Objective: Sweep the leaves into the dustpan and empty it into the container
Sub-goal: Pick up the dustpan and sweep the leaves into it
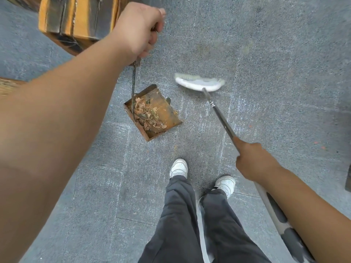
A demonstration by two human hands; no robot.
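Note:
A rusty metal dustpan [167, 115] sits on the grey paving, holding a heap of dry brown leaves [148, 114]. Its long thin upright handle [133, 86] rises to my left hand [138, 29], which is shut on its top. My right hand [252, 160] is shut on the dark shaft of a broom [221, 118]. The broom's white head [199, 83] is blurred and lies on the ground just right of the dustpan's open side. A single leaf [168, 100] lies by the pan's lip.
An orange and dark wooden structure [76, 19] stands at the top left, behind my left hand. My two feet in white shoes [178, 168] stand below the dustpan. Grey stone paving [275, 63] stretches to the right.

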